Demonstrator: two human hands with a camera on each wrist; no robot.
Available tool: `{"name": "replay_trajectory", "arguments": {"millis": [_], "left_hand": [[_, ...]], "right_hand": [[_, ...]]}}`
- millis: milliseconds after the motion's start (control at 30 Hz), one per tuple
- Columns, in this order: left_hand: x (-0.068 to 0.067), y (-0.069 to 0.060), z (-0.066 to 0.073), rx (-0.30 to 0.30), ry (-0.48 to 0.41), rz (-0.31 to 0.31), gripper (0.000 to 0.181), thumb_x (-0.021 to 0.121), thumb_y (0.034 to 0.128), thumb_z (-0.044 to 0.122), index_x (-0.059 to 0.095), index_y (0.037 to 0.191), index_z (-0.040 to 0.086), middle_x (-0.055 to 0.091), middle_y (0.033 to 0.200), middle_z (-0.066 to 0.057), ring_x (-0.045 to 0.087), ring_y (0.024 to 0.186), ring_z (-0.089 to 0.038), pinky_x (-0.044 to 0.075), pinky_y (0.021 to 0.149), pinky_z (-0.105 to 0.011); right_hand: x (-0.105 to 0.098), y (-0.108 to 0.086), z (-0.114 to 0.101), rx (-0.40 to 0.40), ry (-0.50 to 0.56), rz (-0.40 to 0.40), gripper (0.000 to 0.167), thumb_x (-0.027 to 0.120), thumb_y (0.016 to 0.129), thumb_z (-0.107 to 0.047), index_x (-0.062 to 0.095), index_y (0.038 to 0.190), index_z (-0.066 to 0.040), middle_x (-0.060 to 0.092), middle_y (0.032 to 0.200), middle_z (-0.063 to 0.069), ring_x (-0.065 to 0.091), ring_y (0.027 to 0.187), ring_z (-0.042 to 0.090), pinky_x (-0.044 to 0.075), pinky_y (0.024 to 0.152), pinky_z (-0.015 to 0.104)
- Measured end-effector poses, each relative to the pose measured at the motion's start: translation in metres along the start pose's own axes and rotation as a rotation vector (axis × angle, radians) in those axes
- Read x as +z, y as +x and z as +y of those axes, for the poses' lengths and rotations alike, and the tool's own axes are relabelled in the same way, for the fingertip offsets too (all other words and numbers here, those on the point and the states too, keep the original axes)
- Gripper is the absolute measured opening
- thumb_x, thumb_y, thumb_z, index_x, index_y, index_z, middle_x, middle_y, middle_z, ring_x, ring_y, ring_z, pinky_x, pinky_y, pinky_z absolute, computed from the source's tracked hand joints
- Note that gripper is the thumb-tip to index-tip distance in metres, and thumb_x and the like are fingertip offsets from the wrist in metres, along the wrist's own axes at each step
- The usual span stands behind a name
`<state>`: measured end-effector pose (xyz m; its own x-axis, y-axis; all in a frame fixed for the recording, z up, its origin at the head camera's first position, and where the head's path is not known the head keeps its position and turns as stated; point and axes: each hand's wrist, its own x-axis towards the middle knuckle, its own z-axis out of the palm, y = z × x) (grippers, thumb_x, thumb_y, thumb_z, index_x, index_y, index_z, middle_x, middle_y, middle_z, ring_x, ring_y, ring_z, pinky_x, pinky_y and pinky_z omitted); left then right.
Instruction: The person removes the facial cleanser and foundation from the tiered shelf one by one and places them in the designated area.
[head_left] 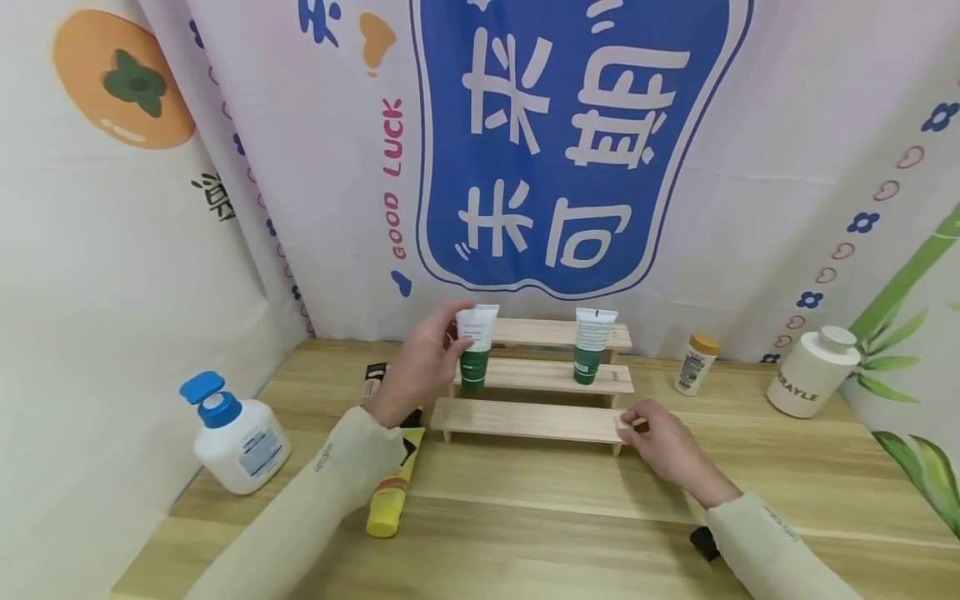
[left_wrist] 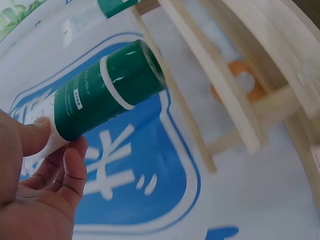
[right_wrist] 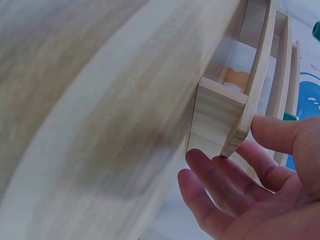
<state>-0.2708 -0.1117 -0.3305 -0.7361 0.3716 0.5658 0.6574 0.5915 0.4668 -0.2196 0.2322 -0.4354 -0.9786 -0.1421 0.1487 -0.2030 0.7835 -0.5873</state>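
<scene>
Left hand (head_left: 422,360) pinching tube (head_left: 475,367), white above green, right hand (head_left: 663,443) pinching 3-tier shelf (head_left: 525,419)

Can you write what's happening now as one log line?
left hand: holds green-and-white tube | right hand: grips wooden shelf's front step | other tube: stands on middle step

A wide gap is left between the held tube (head_left: 474,367) and the standing tube (head_left: 588,358) on the rack (head_left: 525,419). The rack's left end is obstructed by the left hand (head_left: 423,358), its front right corner by the right hand (head_left: 666,443). Room is left in front, between the sleeves (head_left: 330,483).
</scene>
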Motion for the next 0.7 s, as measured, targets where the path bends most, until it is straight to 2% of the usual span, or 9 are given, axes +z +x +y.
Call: {"name": "replay_trajectory", "arguments": {"millis": [200, 333, 500, 700], "left_hand": [[-0.03, -0.023, -0.011, 0.007, 0.048, 0.033, 0.051, 0.062, 0.088, -0.005, 0.043, 0.134, 0.006, 0.056, 0.097, -0.009, 0.053, 0.078, -0.019, 0.05, 0.065, -0.03], [-0.049, -0.04, -0.021, -0.066, 0.098, -0.005, 0.05, 0.061, 0.0886, -0.004, 0.043, 0.134, 0.007, 0.055, 0.093, -0.009, 0.051, 0.075, -0.02, 0.047, 0.063, -0.032], [-0.066, -0.064, -0.035, -0.184, 0.144, -0.136, 0.049, 0.06, 0.0894, -0.004, 0.041, 0.133, 0.007, 0.055, 0.092, -0.01, 0.052, 0.077, -0.021, 0.047, 0.066, -0.035], [-0.077, -0.092, -0.047, -0.359, 0.191, -0.327, 0.047, 0.059, 0.0906, -0.001, 0.04, 0.133, 0.007, 0.058, 0.097, -0.01, 0.056, 0.082, -0.021, 0.051, 0.066, -0.035]], "right_hand": [[0.0, 0.0, 0.002, 0.002, -0.006, -0.001, 0.017, 0.067, 0.088, -0.01, 0.062, 0.101, -0.001, 0.058, 0.107, 0.014, 0.061, 0.094, 0.031, 0.05, 0.078, 0.046], [0.0, 0.001, 0.001, 0.002, -0.005, 0.0, 0.016, 0.067, 0.088, -0.01, 0.062, 0.1, 0.0, 0.057, 0.107, 0.014, 0.061, 0.093, 0.031, 0.05, 0.078, 0.046], [0.0, 0.001, 0.0, -0.003, -0.003, 0.002, 0.017, 0.067, 0.088, -0.009, 0.062, 0.101, 0.001, 0.058, 0.105, 0.014, 0.061, 0.092, 0.031, 0.05, 0.078, 0.045], [0.0, 0.001, 0.001, -0.004, -0.005, 0.003, 0.018, 0.067, 0.088, -0.009, 0.061, 0.101, 0.001, 0.058, 0.105, 0.014, 0.061, 0.093, 0.031, 0.051, 0.077, 0.045]]}}
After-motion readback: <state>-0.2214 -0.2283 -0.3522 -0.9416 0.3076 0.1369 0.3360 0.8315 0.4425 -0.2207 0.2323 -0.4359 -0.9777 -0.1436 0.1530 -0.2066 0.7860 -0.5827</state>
